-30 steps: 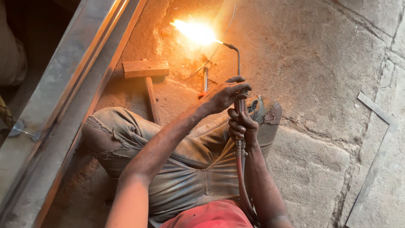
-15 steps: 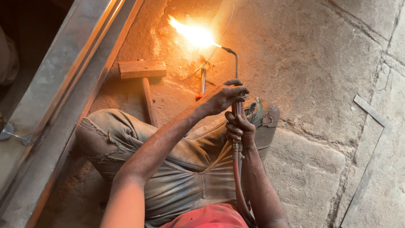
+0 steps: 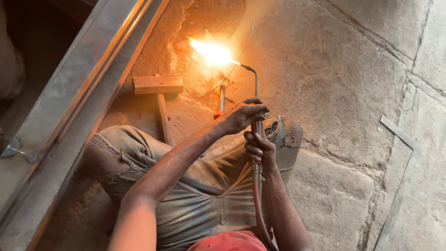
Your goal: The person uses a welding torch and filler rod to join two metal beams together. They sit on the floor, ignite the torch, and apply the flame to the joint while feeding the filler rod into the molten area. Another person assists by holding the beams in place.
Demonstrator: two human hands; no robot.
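I squat on a stone floor and hold a gas torch (image 3: 255,88) upright in front of my knees. My right hand (image 3: 259,148) grips its handle low down, just above the red hose (image 3: 257,207). My left hand (image 3: 241,115) closes around the handle's upper part. The thin bent tube ends in a bright orange flame (image 3: 211,51) that blows left over the floor. A thin wire (image 3: 241,53) curves past the flame.
A wooden mallet (image 3: 157,89) lies on the floor left of the torch. A small red-handled tool (image 3: 220,102) lies beside it. Long steel beams (image 3: 79,107) run diagonally on the left. A flat metal strip (image 3: 398,132) lies at the right.
The flame stays lit and points left. Both hands keep their grip on the torch; the view has shifted slightly.
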